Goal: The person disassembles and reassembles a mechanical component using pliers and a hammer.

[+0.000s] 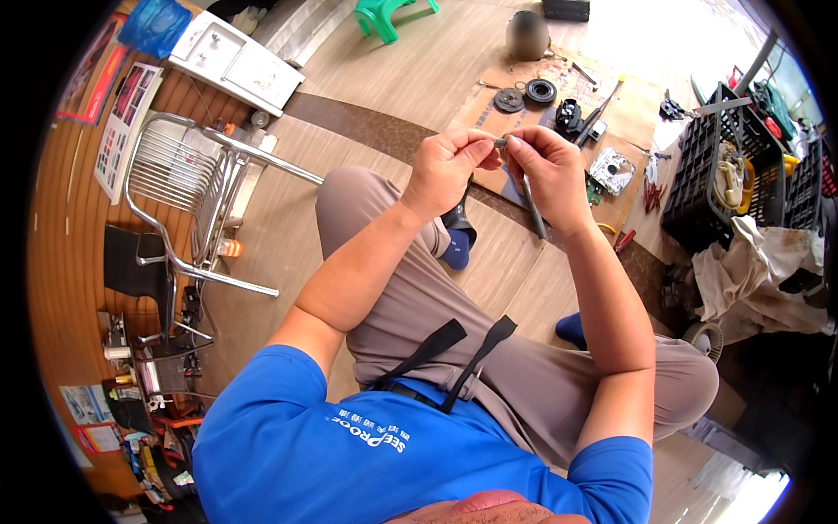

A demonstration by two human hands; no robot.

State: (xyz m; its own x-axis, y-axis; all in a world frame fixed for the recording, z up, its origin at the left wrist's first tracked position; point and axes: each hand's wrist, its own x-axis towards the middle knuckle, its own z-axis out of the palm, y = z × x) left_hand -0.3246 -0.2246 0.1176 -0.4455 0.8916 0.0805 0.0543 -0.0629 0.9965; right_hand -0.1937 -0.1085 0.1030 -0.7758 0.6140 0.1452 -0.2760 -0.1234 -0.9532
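Note:
Both hands are raised above my lap, fingertips almost meeting. My left hand [443,173] is closed, its thumb and index finger pinching a small dark-greenish piece [500,142] too small to name. My right hand [557,179] is also closed, its thumb and finger at the same piece. Out of the right hand's curled fingers a slim dark grey rod-shaped tool [533,212] points down toward my lap; its upper end is hidden. Beyond the hands, a cardboard sheet [633,113] on the floor bears a black ring-shaped part [540,91], a grey disc [509,100] and a black module [569,117].
Also on the cardboard lie a screwdriver [601,111], a silver metal housing [613,171] and a green circuit board [594,192]. Black plastic crates [698,188] with tools stand at right, beside crumpled cloth [758,271]. At left are a metal chair [179,166] and a green stool [381,19].

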